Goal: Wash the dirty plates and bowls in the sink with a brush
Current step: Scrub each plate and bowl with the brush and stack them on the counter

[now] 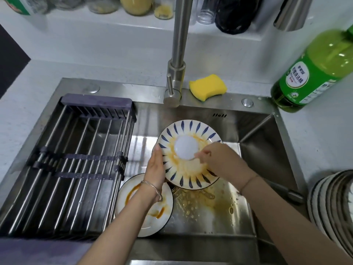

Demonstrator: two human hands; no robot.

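stained sink (267,142), white counter (315,140); left hand (155,167) round plate (191,173), right hand (219,161) curled, grip unclear

A brushed-steel faucet (178,54) rises from the back rim of the sink (133,88), which is set into a white speckled table (38,77). Behind the faucet runs a white ledge (107,22) carrying jars (136,4) with yellow contents, a clear glass (206,10) and a black bag (235,16). Just right of the faucet's base a yellow sponge (208,87) lies on the steel rim. Farther right a green detergent bottle (313,69) stands on the table. Far left of the faucet a dark panel (11,60) borders the table. Left of the faucet and nearer the camera, a dark-framed rack (76,159) of steel bars spans the sink. The light is pale and even, glinting on the steel.
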